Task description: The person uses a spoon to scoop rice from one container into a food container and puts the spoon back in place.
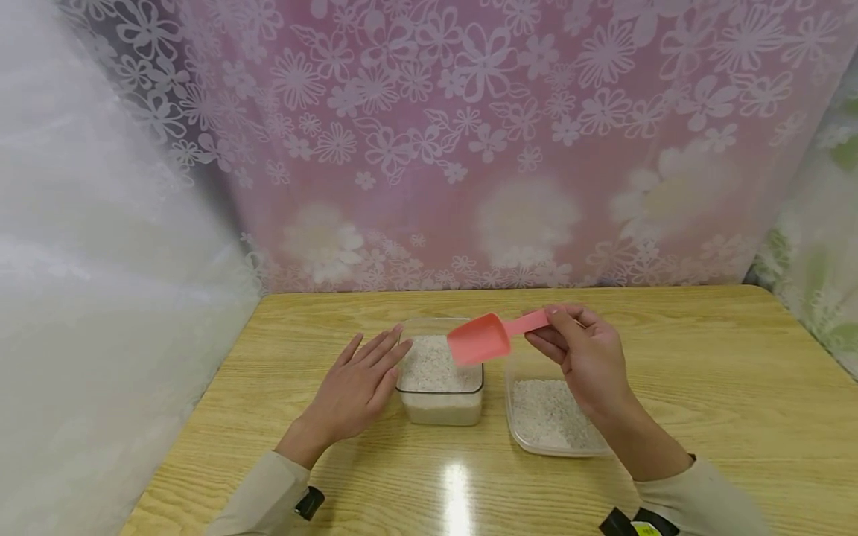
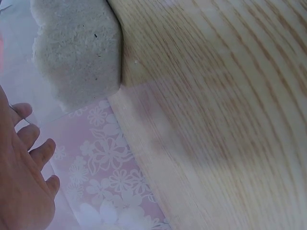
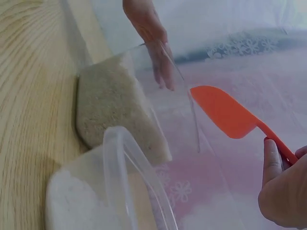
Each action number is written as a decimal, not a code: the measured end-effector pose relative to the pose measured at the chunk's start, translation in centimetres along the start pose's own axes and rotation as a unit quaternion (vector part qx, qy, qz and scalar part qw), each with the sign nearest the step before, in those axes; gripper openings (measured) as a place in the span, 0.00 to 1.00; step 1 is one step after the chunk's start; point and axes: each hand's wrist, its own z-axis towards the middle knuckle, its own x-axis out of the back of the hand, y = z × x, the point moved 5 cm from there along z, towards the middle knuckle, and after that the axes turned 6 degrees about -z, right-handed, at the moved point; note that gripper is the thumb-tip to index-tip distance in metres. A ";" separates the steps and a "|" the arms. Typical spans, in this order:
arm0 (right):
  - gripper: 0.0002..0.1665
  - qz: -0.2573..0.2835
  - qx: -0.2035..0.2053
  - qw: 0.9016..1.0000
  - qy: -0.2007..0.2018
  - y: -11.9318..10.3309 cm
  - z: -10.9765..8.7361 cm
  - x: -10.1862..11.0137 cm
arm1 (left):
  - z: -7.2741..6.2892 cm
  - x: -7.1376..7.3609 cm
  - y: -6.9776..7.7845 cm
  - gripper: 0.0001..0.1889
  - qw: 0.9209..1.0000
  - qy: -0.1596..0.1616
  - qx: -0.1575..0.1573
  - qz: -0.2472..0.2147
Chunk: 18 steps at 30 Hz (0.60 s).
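Note:
My right hand [image 1: 593, 357] pinches the handle of a coral-pink scoop [image 1: 479, 339] between thumb and fingers. The scoop's bowl is tilted over the left container and no rice shows in it. Below it stands a clear, squarish container [image 1: 442, 411] with a dark rim line, well filled with white rice [image 1: 432, 365]. At this container's left rim my left hand [image 1: 358, 391] rests with its fingers straight. In the right wrist view the orange-looking scoop [image 3: 225, 112] hangs beside the clear wall, with the left hand [image 3: 148, 28] beyond.
To the right, partly behind my right forearm, a low clear plastic tub [image 1: 536, 449] holds more rice [image 1: 553, 413]. Both containers stand on a wood-grain table [image 1: 302, 350]. A pink flowered curtain [image 1: 429, 186] hangs behind the far edge, and pale sheeting [image 1: 114, 260] hangs at the left.

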 end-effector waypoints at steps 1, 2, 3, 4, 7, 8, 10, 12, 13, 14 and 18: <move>0.10 -0.017 -0.003 1.000 -0.002 0.3 0.1 -0.3 | 0.0 0.0 0.0 0.24 1.000 0.000 -0.001 0.000; 0.11 -0.033 -0.005 0.999 -0.003 0.6 0.1 -0.6 | 0.0 0.0 0.0 0.24 1.000 0.001 -0.001 0.000; 0.12 -0.049 -0.007 0.999 -0.004 0.9 0.2 -0.9 | 0.1 0.0 0.0 0.24 1.000 0.001 -0.002 -0.001; 0.14 -0.066 -0.008 0.998 -0.004 1.2 0.3 -1.2 | 0.0 0.0 0.0 0.24 1.000 0.002 -0.002 0.000; 0.17 -0.111 -0.008 0.994 0.000 2.0 0.5 -1.9 | 0.1 0.0 0.0 0.24 1.000 0.002 -0.003 0.005; 0.17 -0.124 -0.008 0.992 0.002 2.2 0.6 -2.1 | 0.1 0.0 0.0 0.24 1.000 0.002 -0.004 0.006; 0.17 -0.145 -0.005 0.989 0.001 2.7 0.7 -2.5 | 0.0 0.0 0.0 0.24 1.000 0.004 -0.006 0.009; 0.16 -0.163 -0.002 0.987 0.000 3.1 0.8 -2.9 | 0.0 0.1 0.1 0.25 1.000 0.005 -0.007 0.009; 0.16 -0.172 -0.001 0.985 -0.002 3.4 0.8 -3.0 | 0.0 0.1 0.1 0.25 1.000 0.006 -0.007 0.009; 0.15 -0.181 -0.002 0.983 -0.004 3.6 0.9 -3.2 | 0.0 0.1 0.1 0.25 1.000 0.007 -0.008 0.009; 0.14 -0.203 -0.022 0.979 -0.013 4.5 0.9 -3.8 | 0.0 0.2 0.1 0.25 1.000 0.006 -0.008 0.010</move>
